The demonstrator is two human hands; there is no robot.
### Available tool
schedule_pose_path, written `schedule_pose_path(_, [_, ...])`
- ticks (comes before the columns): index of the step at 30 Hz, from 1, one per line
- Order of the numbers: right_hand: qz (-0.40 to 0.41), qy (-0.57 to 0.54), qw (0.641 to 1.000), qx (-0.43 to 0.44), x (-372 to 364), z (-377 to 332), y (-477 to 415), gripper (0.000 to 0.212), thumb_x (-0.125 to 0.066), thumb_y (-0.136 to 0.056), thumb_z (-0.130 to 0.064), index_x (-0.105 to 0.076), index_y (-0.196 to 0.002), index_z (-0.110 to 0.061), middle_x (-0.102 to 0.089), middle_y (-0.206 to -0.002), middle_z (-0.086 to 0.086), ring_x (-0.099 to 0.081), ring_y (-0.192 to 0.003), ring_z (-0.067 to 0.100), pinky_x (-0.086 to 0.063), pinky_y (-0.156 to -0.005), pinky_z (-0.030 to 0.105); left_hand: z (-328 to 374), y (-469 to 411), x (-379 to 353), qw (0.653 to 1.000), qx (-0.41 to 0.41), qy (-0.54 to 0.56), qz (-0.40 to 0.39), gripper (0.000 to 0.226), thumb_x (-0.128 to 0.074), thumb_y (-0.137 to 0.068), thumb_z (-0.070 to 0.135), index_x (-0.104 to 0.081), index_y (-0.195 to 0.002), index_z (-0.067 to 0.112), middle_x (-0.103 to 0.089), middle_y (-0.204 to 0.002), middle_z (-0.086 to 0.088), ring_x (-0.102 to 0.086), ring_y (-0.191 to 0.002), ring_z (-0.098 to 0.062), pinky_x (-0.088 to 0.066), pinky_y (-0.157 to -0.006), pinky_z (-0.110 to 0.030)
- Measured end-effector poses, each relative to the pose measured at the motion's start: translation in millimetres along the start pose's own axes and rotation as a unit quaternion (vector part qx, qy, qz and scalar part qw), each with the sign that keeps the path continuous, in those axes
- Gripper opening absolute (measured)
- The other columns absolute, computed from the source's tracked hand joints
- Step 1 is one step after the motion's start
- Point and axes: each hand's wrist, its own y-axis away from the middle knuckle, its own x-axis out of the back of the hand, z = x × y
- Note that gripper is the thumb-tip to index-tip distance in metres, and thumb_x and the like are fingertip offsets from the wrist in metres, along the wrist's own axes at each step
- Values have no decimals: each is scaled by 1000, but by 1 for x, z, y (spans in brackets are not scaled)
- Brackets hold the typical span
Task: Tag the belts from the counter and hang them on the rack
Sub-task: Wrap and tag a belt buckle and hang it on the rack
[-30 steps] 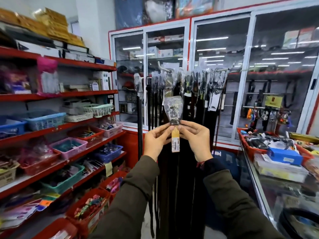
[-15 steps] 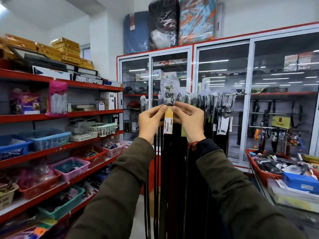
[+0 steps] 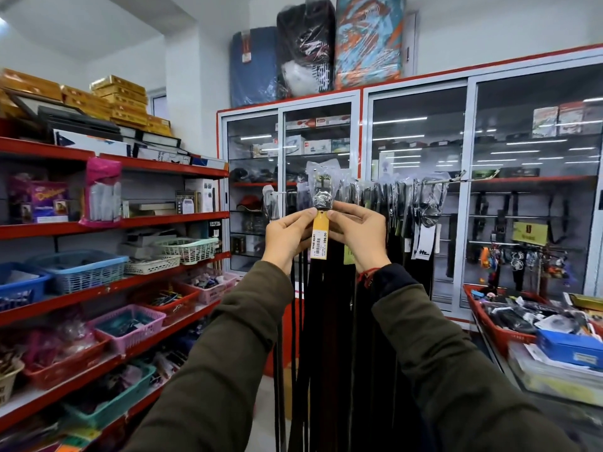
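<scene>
I hold a black belt (image 3: 321,305) upright by its top. Its buckle (image 3: 321,195) is wrapped in clear plastic, and a yellow price tag (image 3: 319,238) hangs just below it. My left hand (image 3: 288,234) pinches the belt from the left at the tag's top. From the other side, my right hand (image 3: 357,234) pinches it. The buckle is level with the metal rack rail (image 3: 447,180), where several other black belts (image 3: 404,230) hang in plastic sleeves. Whether the held belt's buckle is hooked on the rail is hidden.
Red shelves (image 3: 124,223) with plastic baskets of small goods run along the left. Behind the rack stand glass-door cabinets (image 3: 421,141). At the lower right a glass counter (image 3: 509,380) carries a red tray (image 3: 496,334) and a blue box (image 3: 569,349).
Both hands have raised the tagged belt, from below the hanging buckles to the level of the rack rail. The view has tilted upward.
</scene>
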Motion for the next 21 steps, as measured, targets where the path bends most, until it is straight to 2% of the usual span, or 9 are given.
schedule_pose_path(2, [3,34,999,3,2,5,-2,33,-68,-92,3,-67,-125,4,-74,-112,28,-75,-104,36,-64,-82,37,-6,-3,-2,1000,-3,-1,4,31,-69,-95,15,-71,-122,0,-77,-93,-8,-74,-65,-7,-59,-57,-17])
schedule_pose_path(4, [-2,88,996,23,4,9,-3,35,-65,-93,3,-66,-128,0,-74,-117,23,-74,-109,34,-62,-91,41,-14,-7,-4,999,-22,-22,23,31,-66,-97,14,-69,-125,0,-76,-106,-15,-75,-82,-16,-63,-68,-23])
schedule_pose_path(6, [-5,183,980,74,9,16,0,36,-65,-95,-2,-67,-130,-8,-74,-124,11,-73,-110,24,-59,-94,28,-22,-8,-4,990,-79,-98,61,28,-62,-100,15,-68,-126,5,-73,-120,-15,-71,-106,-24,-61,-93,-39])
schedule_pose_path(8, [9,262,956,129,18,25,9,34,-64,-96,-9,-68,-129,-16,-72,-127,-1,-71,-111,14,-53,-88,8,-32,-1,-4,966,-163,-173,98,29,-59,-102,16,-65,-129,12,-68,-124,-6,-66,-112,-19,-55,-104,-42])
schedule_pose_path(9, [20,278,949,146,23,31,15,32,-62,-97,-12,-67,-128,-19,-70,-126,-4,-69,-113,13,-53,-89,9,-38,5,-4,952,-206,-198,108,29,-57,-102,16,-63,-130,16,-63,-125,-1,-63,-113,-16,-53,-106,-38])
schedule_pose_path(11, [34,293,940,170,36,44,27,33,-58,-99,-14,-63,-131,-21,-65,-130,-8,-62,-121,12,-55,-99,27,-53,19,-2,915,-291,-253,119,30,-54,-102,17,-61,-131,19,-53,-127,5,-56,-121,-11,-46,-110,-30])
schedule_pose_path(13, [47,335,921,195,51,56,41,37,-55,-101,-17,-56,-137,-24,-57,-138,-7,-54,-128,10,-49,-105,30,-72,33,0,874,-352,-317,108,33,-51,-101,18,-58,-134,19,-50,-135,3,-47,-133,-10,-35,-117,-25])
schedule_pose_path(17, [77,424,877,214,91,75,72,47,-53,-100,-20,-46,-147,-21,-43,-154,-4,-39,-146,13,-35,-120,28,-109,65,-4,835,-364,-409,45,39,-49,-101,17,-53,-139,22,-42,-155,3,-23,-156,-18,-16,-128,-31])
schedule_pose_path(21, [95,502,838,189,130,86,106,51,-52,-100,-22,-41,-150,-21,-30,-164,-3,-19,-158,19,-24,-128,45,-152,98,-15,814,-354,-461,-15,42,-49,-102,21,-49,-144,24,-34,-162,3,-12,-159,-19,-7,-131,-44])
